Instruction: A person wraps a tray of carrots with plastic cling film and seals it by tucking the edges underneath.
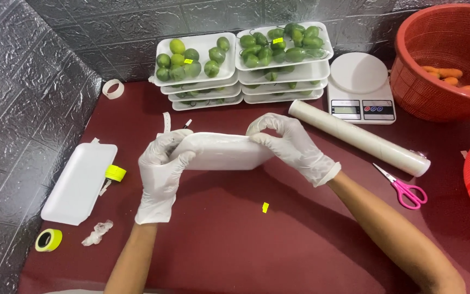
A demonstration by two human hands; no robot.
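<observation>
Dark embossed panels wall in a maroon worktop (278, 245), and at its middle both gloved hands are closed on one white foam tray (221, 151), held tilted up off the surface so that mostly its underside and long edge show. The left hand (163, 174) wraps the tray's left end, fingers curled over the rim; the right hand (289, 142) pinches the right end from above, thumb beneath. What the tray carries on its far face I cannot tell.

To my eye the grip is best kept at the two ends, as it is, with even pressure: foam like this dents and snaps if squeezed mid-span, and any film on it would stay smooth only with the pull kept level.

Outward from the hands: at two o'clock lies a roll of cling film (359, 138), with pink scissors (406, 188) just past its near end at three. A white scale (361, 87) sits at one o'clock, beside a red basket (447, 60) holding carrots. At twelve, stacked trays of limes (198, 65) and green peppers (283, 46). At nine, a spare tray (77, 182) with yellow tape (115, 173) touching it; another tape roll (48, 239) at eight.
</observation>
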